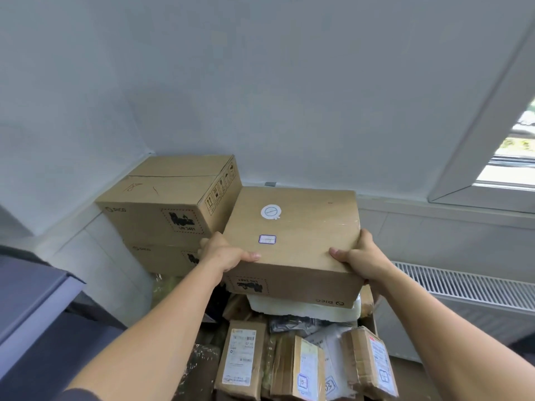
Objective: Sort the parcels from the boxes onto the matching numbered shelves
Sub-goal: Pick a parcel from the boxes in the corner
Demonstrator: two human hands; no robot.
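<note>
A brown cardboard parcel (295,227) with a round white sticker and a small blue-framed label on top is lifted in both hands above an open box of parcels (367,302). My left hand (224,251) grips its near left corner, thumb on top. My right hand (357,257) grips its near right corner the same way. Below lie several smaller parcels: one with a white shipping label (241,357), one marked 16 (301,369), a grey bag marked 03 (330,380) and a taped one (370,363). No numbered shelf is in view.
Two stacked cardboard boxes (170,198) stand in the corner at the back left, close beside the held parcel. A white radiator (469,287) runs along the right wall under a window (515,157). A grey surface (31,296) juts in at the left.
</note>
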